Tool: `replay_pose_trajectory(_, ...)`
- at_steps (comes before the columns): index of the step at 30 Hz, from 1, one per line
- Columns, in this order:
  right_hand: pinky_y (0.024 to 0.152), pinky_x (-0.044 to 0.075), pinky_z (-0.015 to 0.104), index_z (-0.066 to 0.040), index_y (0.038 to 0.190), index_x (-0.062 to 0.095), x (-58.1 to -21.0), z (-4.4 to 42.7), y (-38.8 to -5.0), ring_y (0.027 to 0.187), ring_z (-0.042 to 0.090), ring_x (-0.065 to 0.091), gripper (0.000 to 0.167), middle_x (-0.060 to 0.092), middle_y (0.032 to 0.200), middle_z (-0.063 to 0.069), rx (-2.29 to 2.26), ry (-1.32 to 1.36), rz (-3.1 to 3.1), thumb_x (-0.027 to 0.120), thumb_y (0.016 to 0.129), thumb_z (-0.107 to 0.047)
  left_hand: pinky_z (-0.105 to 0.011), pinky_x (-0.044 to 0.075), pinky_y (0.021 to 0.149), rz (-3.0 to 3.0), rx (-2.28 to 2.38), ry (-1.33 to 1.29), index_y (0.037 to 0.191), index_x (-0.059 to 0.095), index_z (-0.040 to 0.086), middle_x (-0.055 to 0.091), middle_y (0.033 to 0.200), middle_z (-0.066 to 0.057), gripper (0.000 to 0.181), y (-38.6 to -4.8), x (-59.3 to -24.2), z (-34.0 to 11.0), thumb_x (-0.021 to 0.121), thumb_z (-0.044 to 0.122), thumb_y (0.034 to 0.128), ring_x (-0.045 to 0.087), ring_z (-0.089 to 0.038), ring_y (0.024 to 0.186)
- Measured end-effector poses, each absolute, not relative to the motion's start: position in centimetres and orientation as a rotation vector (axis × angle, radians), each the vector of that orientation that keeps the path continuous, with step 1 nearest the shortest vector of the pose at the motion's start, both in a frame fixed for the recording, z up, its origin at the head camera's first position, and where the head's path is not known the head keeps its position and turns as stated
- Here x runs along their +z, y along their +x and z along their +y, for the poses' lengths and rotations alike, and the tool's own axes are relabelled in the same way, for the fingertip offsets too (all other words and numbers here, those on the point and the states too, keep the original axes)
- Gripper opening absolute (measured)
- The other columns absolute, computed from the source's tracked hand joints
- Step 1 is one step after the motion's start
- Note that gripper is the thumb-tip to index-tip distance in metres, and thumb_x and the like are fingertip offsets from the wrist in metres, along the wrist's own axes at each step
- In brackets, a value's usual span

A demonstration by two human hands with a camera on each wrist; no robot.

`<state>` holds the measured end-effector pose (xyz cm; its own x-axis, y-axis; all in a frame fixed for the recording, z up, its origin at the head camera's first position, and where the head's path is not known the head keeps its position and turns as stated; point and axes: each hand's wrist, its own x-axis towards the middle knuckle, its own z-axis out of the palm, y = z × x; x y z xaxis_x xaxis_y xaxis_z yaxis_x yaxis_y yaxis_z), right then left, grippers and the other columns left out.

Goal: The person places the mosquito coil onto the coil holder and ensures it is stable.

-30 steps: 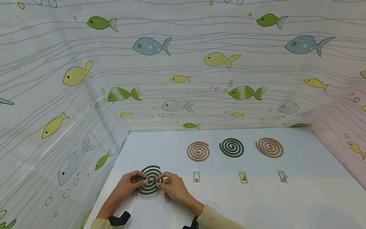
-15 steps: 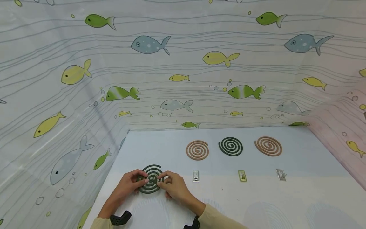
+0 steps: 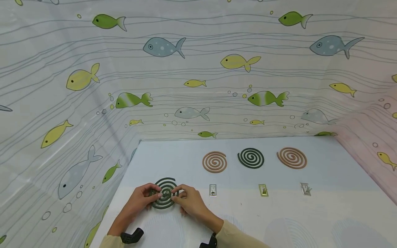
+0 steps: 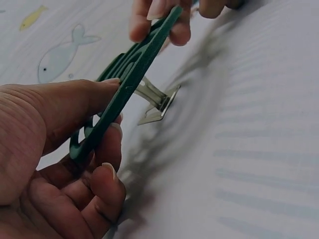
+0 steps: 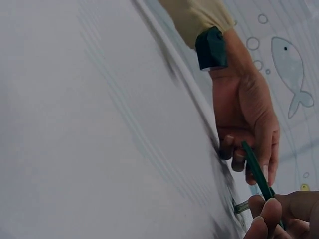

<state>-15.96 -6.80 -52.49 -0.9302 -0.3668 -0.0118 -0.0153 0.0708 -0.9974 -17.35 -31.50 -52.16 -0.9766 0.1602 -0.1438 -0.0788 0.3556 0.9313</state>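
A dark green mosquito coil [image 4: 130, 82] is held above the table by both hands, tilted in the left wrist view. My left hand [image 3: 138, 200] pinches its left side between thumb and fingers. On the opposite side my right hand [image 3: 191, 202] pinches the coil with thumb and index finger. Beneath the coil a small metal coil stand [image 4: 158, 102] has its raised tongue reaching up to the coil's underside. Whether the tongue passes through the coil's centre cannot be told. In the right wrist view the coil shows edge-on between the hands.
Farther back on the white table [image 3: 173, 155] lie a brown coil [image 3: 214, 162], a green coil [image 3: 251, 158] and another brown coil [image 3: 292, 158]. In front of them lie a silver stand [image 3: 212, 190], a gold stand [image 3: 263, 190] and another silver stand [image 3: 305, 189]. Fish-patterned sheeting [image 3: 198, 100] encloses the table.
Both hands and the green coil shift very slightly to the right in the head view. Their grip looks the same. The head view itself moves a little.
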Motion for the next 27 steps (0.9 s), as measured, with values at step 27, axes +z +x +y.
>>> replay_pose_trajectory(27, 0.041, 0.039, 0.022, -0.012, 0.113, 0.072, -52.0, -6.9, -16.6, 0.04, 0.008, 0.045, 0.018, 0.067, 0.071, 0.011, -1.987, -0.31, 2.058, 0.074, 0.095, -0.014, -0.031, 0.049, 0.051, 2.415, 1.752, -0.091, 0.115, 0.067, 0.002, 0.066, 0.109, -0.012, 0.033, -17.5, -51.2, -30.4, 0.083, 0.017, 0.0891, 0.057, -0.016, 0.071)
